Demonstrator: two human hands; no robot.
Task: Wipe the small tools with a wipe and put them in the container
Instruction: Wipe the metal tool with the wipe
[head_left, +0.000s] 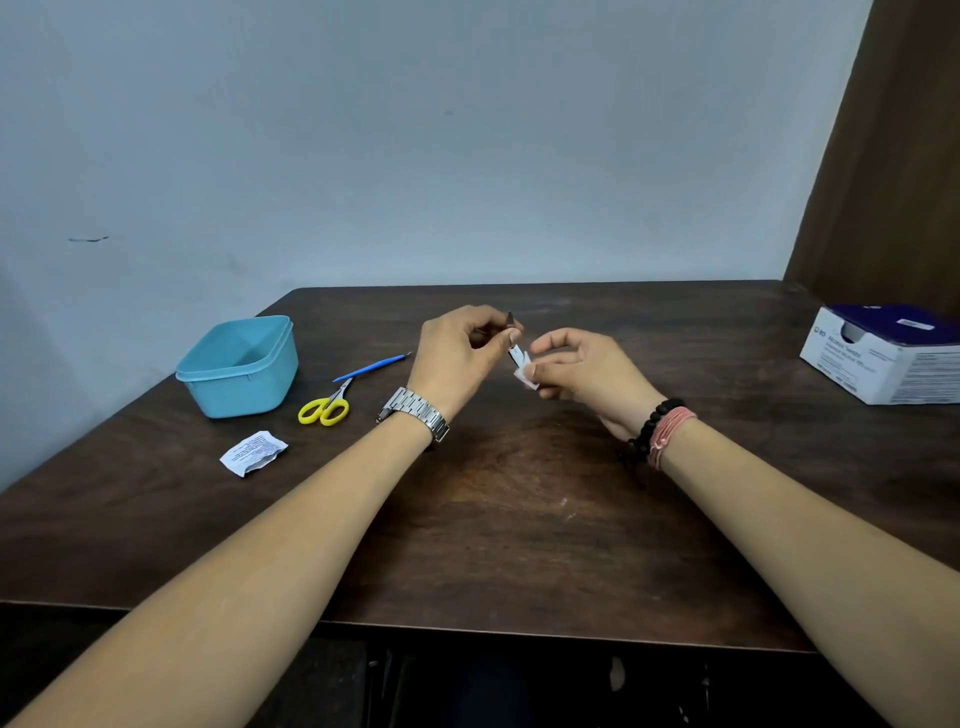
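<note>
Above the middle of the table my left hand (457, 353) pinches a small dark metal tool (512, 332), held nearly upright. My right hand (582, 371) pinches a white wipe (524, 371) folded around the tool's lower end. A light blue container (236, 366) stands open at the left, with nothing visible inside. Beside it lie yellow-handled scissors (326, 408) and a thin blue-handled pick (371, 367).
A torn white wipe wrapper (253, 453) lies near the left front of the dark wooden table (519, 519). A white and blue box of swabs (888, 353) sits at the far right edge. A wall stands just behind the table.
</note>
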